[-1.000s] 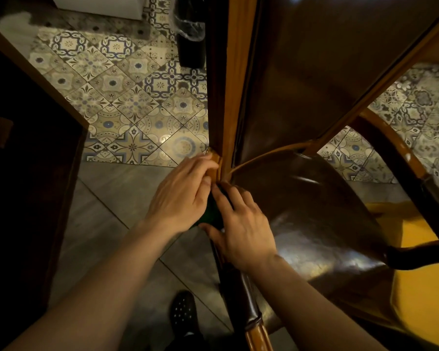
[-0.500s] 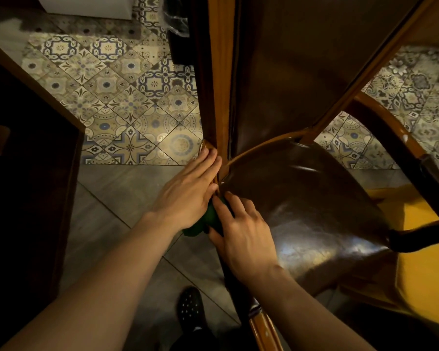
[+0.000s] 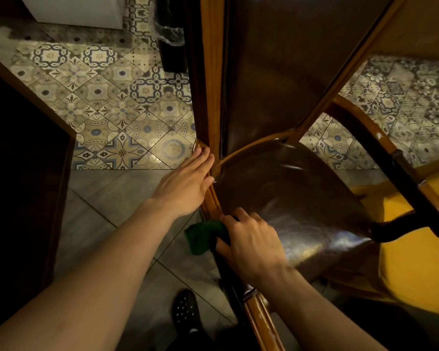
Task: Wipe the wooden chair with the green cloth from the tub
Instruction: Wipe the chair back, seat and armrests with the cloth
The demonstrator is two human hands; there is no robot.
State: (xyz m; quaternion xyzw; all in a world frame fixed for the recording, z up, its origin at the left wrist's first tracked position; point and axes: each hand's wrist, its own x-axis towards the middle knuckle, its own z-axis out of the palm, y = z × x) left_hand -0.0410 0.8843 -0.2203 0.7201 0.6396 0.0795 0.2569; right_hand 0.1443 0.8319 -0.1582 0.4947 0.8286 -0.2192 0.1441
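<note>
The wooden chair (image 3: 249,310) fills the middle of the head view, with an orange-brown frame and a dark brown leather seat and back. My right hand (image 3: 251,241) presses the green cloth (image 3: 202,236) against the left edge of the seat frame; part of the cloth sticks out to the left of my fingers. My left hand (image 3: 185,186) lies flat with its fingers together against the frame where the back post meets the seat, a little beyond the cloth. The tub is not in view.
A dark wooden piece of furniture (image 3: 23,173) stands close on the left. A second chair with a yellow seat (image 3: 421,262) stands on the right. A black bin (image 3: 171,41) stands on the patterned tile floor behind. My black shoe (image 3: 185,310) is below.
My right hand has slid the cloth toward me along the seat's left edge, so more cloth shows. My left hand has stayed at the back post joint.
</note>
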